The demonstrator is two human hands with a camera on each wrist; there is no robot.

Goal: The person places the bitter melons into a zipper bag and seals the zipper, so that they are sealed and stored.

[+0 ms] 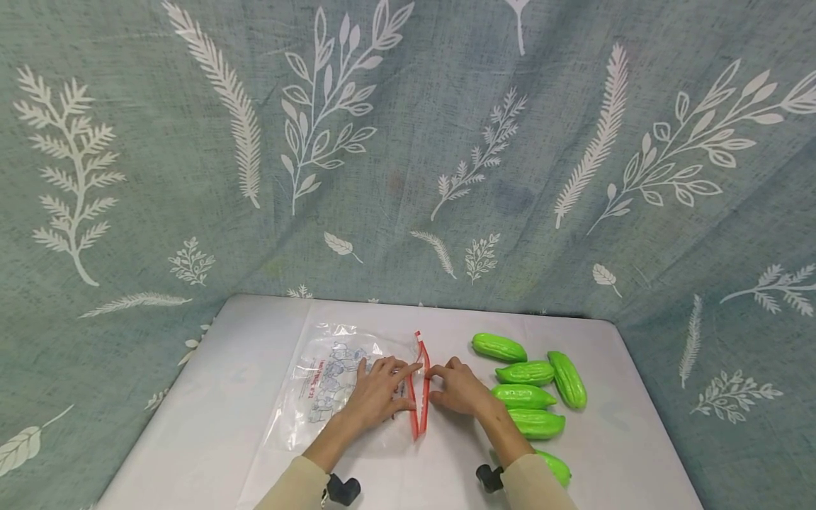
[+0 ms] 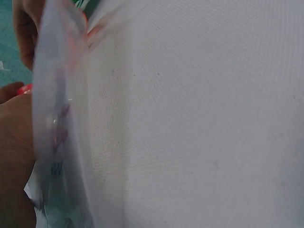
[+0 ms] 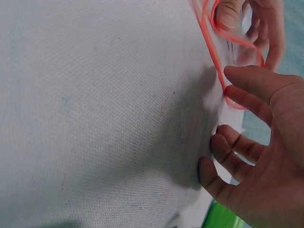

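Note:
A clear plastic zip bag (image 1: 325,386) with blue and red print lies flat on the table, its red-edged mouth facing right and parted into a narrow gap. At that mouth my left hand (image 1: 379,393) holds the near-side red edge between thumb and fingers. Opposite it, my right hand (image 1: 462,388) has thumb and index at the other red edge, pinching it; its remaining fingers curl loosely by the tabletop in the right wrist view. Clear plastic partly covers the left wrist view, hiding part of the left hand (image 2: 14,142).
To the right lie several bright green ridged bitter melons (image 1: 524,397), some partly behind my right forearm. The table (image 1: 210,397) has a white cover. A grey-green leaf-patterned cloth (image 1: 395,177) hangs behind and around it.

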